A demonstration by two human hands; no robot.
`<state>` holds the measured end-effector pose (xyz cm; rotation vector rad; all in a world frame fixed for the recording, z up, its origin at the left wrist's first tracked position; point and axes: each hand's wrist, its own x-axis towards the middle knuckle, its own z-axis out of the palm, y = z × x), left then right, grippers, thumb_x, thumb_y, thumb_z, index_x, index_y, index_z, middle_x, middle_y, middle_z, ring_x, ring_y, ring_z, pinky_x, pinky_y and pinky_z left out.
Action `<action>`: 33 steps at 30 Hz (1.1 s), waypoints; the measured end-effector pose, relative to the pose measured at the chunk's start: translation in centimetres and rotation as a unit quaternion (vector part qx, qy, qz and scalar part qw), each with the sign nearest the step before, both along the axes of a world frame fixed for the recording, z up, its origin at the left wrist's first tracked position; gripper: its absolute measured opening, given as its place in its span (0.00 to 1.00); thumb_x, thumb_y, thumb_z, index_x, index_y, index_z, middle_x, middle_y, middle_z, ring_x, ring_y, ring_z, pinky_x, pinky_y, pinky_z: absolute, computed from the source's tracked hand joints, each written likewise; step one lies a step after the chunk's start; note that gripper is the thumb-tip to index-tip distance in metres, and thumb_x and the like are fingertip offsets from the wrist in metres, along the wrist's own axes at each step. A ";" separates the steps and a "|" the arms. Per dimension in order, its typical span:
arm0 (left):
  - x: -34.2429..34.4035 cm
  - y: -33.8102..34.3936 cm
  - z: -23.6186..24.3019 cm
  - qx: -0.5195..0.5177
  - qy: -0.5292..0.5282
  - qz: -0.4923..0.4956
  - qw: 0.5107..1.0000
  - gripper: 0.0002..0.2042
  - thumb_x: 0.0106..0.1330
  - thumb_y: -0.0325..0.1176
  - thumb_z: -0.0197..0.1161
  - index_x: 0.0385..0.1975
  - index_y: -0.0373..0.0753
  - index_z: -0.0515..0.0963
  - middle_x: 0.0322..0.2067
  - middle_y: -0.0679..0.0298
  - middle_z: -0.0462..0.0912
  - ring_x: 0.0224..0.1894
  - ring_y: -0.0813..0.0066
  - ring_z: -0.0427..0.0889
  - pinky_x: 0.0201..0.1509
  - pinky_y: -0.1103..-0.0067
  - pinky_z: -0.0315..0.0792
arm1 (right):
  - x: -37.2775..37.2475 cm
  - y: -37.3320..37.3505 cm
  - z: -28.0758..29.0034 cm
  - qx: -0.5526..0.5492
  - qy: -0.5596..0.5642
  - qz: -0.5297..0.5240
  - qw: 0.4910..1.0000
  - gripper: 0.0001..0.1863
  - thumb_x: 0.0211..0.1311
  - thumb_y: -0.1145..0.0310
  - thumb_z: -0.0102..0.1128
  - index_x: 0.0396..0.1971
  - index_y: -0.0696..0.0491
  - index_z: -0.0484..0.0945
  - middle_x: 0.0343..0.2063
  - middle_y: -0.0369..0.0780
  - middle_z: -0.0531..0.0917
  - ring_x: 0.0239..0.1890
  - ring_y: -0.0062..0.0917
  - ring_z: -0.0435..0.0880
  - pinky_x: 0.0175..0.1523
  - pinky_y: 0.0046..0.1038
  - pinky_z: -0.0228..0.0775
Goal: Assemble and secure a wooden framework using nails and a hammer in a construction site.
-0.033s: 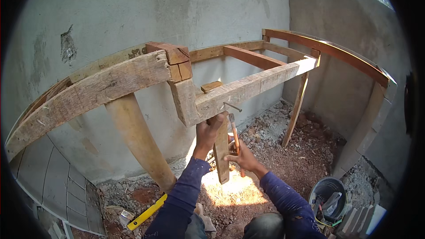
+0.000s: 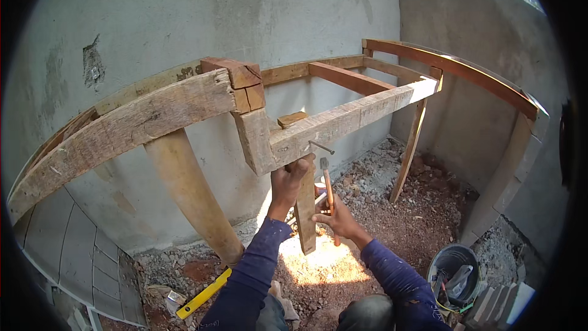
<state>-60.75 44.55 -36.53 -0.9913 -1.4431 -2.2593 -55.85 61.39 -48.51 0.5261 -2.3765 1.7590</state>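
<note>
At centre, my left hand (image 2: 288, 184) clasps a wooden strip (image 2: 305, 224), my right hand (image 2: 343, 219) a hammer (image 2: 329, 190); sleeve (image 2: 398, 276) marks, lower right, are unreadable.

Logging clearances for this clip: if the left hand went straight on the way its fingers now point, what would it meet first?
Most likely the underside of the front beam, just above the left hand; depth is unclear, and the two may already touch.
</note>
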 end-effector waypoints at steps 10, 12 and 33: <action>0.1 1.2 1.3 0.005 0.064 0.204 0.977 0.35 0.56 0.67 0.63 0.39 0.33 0.74 0.28 0.62 0.79 0.27 0.77 0.80 0.30 0.78 0.76 | 10.4 2.4 6.7 -0.235 -0.012 -0.168 0.957 0.12 0.75 0.60 0.49 0.39 0.53 0.66 0.18 0.27 0.65 0.15 0.09 0.61 0.18 0.16 0.54; -1.7 1.1 0.0 0.005 0.053 0.188 0.981 0.35 0.56 0.67 0.63 0.39 0.33 0.73 0.27 0.62 0.78 0.26 0.77 0.80 0.29 0.78 0.76 | 10.8 2.6 8.3 -0.247 0.034 -0.162 0.955 0.12 0.76 0.60 0.47 0.39 0.53 0.66 0.17 0.26 0.63 0.14 0.09 0.59 0.17 0.16 0.52; 0.4 1.0 0.8 -0.004 -0.010 0.135 0.991 0.38 0.57 0.71 0.59 0.38 0.31 0.75 0.27 0.59 0.80 0.24 0.75 0.80 0.28 0.78 0.76 | 11.6 -7.9 8.6 -0.392 0.173 -0.072 0.901 0.19 0.75 0.48 0.40 0.34 0.50 0.61 0.17 0.26 0.54 0.14 0.09 0.51 0.17 0.16 0.43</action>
